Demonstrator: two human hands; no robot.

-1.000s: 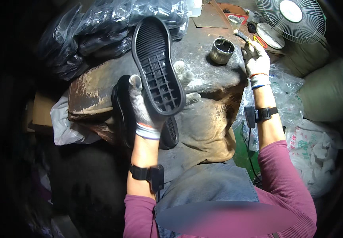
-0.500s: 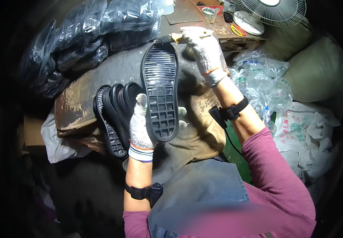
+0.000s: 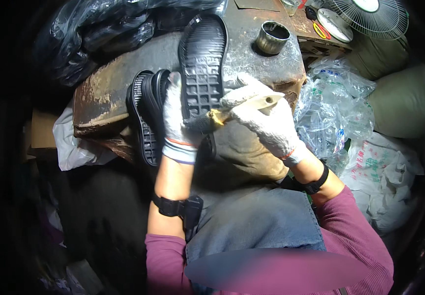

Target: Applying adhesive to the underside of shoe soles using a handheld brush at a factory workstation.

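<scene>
Left grip [image 3: 174,110], white-gloved: is holding one black shoe sole [image 3: 204,54], which is extending beyond that grip with its ribbed, gridded face showing. Right grip [image 3: 266,118], white-gloved: is clasping one paintbrush [image 3: 216,117] by its pale handle, the dark bristles pointing toward the left grip and crossing the sole's near end (contact is not showing clearly). Further black soles [image 3: 146,113]: are resting just left of the left grip. One metal can [image 3: 270,45]: is standing on the counter [image 3: 102,96], beyond the right grip. Clear plastic bags [image 3: 335,105]: are lying right of the right grip.
</scene>
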